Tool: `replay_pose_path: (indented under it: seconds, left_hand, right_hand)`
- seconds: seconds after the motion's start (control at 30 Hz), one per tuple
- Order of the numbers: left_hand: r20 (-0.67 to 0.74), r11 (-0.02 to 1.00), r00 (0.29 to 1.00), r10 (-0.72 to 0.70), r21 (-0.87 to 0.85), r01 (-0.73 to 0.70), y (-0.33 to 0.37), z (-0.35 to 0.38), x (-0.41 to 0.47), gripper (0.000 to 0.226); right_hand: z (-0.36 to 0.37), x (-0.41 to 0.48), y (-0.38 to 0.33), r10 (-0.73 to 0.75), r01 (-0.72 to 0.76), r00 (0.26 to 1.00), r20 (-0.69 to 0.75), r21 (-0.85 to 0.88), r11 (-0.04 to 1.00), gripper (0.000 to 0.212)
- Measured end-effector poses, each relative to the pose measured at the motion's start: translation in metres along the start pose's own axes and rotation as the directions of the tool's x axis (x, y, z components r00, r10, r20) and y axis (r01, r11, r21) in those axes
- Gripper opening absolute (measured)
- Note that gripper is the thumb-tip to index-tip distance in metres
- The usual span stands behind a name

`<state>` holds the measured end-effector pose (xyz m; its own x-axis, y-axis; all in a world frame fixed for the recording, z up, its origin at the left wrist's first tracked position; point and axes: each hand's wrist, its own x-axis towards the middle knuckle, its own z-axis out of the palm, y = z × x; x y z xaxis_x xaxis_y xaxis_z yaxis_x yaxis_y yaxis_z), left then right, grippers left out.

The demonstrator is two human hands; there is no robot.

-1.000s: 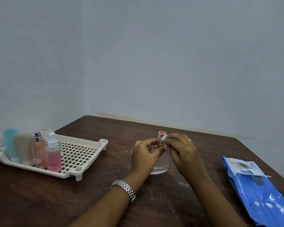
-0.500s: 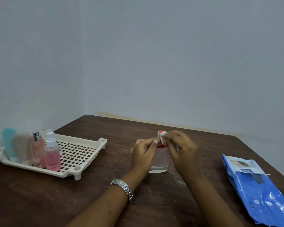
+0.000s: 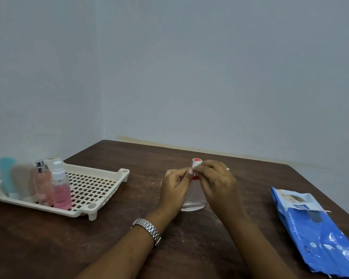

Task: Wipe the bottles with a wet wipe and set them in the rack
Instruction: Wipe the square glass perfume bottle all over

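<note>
OK, head view: we see the clear bottle upright on the worktop, L hand gripping its neck, R hand pinching a wet wipe against the red cap. Rack sits well to the left w/ four bottles in it; blue wipes pack at right.

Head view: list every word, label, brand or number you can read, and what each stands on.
No text is legible.
Blue plastic wet-wipe pack: white print and a label flap, too blurred to read.
Clear bottle with red cap: no label visible.
White wet wipe pinched at its cap: blank.
Four bottles in the cream plastic rack: no text visible.
Silver metal wristwatch: only the band shows.
</note>
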<state>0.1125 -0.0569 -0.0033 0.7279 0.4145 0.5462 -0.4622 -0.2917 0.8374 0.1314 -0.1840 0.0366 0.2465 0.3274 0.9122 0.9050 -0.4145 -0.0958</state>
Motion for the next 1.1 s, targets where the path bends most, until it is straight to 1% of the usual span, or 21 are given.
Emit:
replay_pose_path:
  seconds: [0.07, 0.1, 0.17, 0.23, 0.33, 0.4, 0.5, 0.57, 0.6, 0.7, 0.8, 0.87, 0.93, 1.0, 1.1]
  left_hand:
    - [0.019, 1.000, 1.000, -0.013, -0.007, 0.014, 0.003, -0.001, -0.001, 0.017]
    - [0.029, 1.000, 0.999, -0.013, -0.003, 0.013, 0.005, -0.002, -0.002, 0.013]
    - [0.054, 1.000, 0.998, -0.013, -0.001, 0.013, 0.005, -0.003, -0.001, 0.017]
    - [0.086, 1.000, 0.996, -0.010, 0.005, 0.010, 0.007, -0.005, 0.000, 0.017]
    - [0.123, 0.999, 0.992, -0.025, 0.027, 0.022, 0.008, -0.005, 0.000, 0.023]
    - [0.136, 1.000, 0.990, -0.025, 0.012, 0.024, 0.008, -0.005, 0.000, 0.022]
    - [0.150, 1.000, 0.989, -0.020, -0.006, 0.021, 0.008, -0.006, 0.001, 0.033]
    - [0.163, 1.000, 0.987, -0.011, 0.014, 0.009, 0.006, -0.008, 0.002, 0.040]
    - [0.173, 1.000, 0.985, -0.001, 0.013, -0.001, 0.007, -0.008, 0.003, 0.041]
    - [0.195, 0.998, 0.979, 0.058, 0.014, -0.062, 0.009, -0.011, 0.006, 0.031]
    - [0.192, 0.996, 0.980, 0.040, 0.067, -0.054, 0.011, -0.013, 0.008, 0.033]
    - [0.202, 0.996, 0.979, 0.037, 0.072, -0.053, 0.009, -0.013, 0.008, 0.037]
    - [0.203, 0.997, 0.978, 0.048, 0.048, -0.059, 0.010, -0.014, 0.008, 0.046]
    - [0.183, 0.999, 0.983, 0.026, -0.024, -0.022, 0.011, -0.015, 0.009, 0.057]
    - [0.158, 0.996, 0.987, 0.034, -0.083, -0.021, 0.013, -0.019, 0.010, 0.055]
  right_hand:
    - [-0.002, -0.002, 0.003, 0.005, -0.005, 0.999, 0.045, 0.007, 1.000, 0.016]
    - [-0.004, -0.002, 0.006, 0.027, -0.029, 0.998, 0.053, 0.024, 0.999, 0.016]
    - [-0.007, 0.000, 0.009, 0.084, -0.087, 0.995, 0.045, 0.069, 0.994, 0.016]
    - [-0.005, 0.001, 0.007, 0.173, -0.172, 0.985, -0.002, 0.134, 0.976, 0.016]
    - [-0.002, 0.004, 0.000, 0.381, -0.346, 0.923, -0.050, 0.324, 0.881, 0.017]
    - [-0.003, 0.006, -0.003, 0.437, -0.388, 0.899, -0.028, 0.411, 0.825, 0.018]
    - [-0.008, 0.006, -0.001, 0.458, -0.426, 0.887, 0.051, 0.470, 0.773, 0.015]
    - [-0.011, 0.005, 0.004, 0.460, -0.454, 0.881, 0.109, 0.465, 0.760, 0.011]
    - [-0.012, 0.005, 0.005, 0.449, -0.463, 0.882, 0.144, 0.445, 0.766, 0.010]
    - [-0.013, 0.002, 0.009, 0.417, -0.477, 0.879, 0.231, 0.432, 0.766, 0.009]
    - [-0.013, 0.004, 0.008, 0.434, -0.475, 0.878, 0.201, 0.476, 0.740, 0.008]
    - [-0.012, 0.007, 0.004, 0.463, -0.463, 0.874, 0.146, 0.534, 0.707, 0.009]
    - [-0.010, 0.007, 0.001, 0.486, -0.463, 0.864, 0.131, 0.583, 0.667, 0.009]
    - [-0.008, 0.006, 0.001, 0.495, -0.490, 0.854, 0.160, 0.568, 0.661, 0.008]
    - [-0.010, 0.003, 0.007, 0.492, -0.551, 0.830, 0.262, 0.519, 0.654, 0.008]
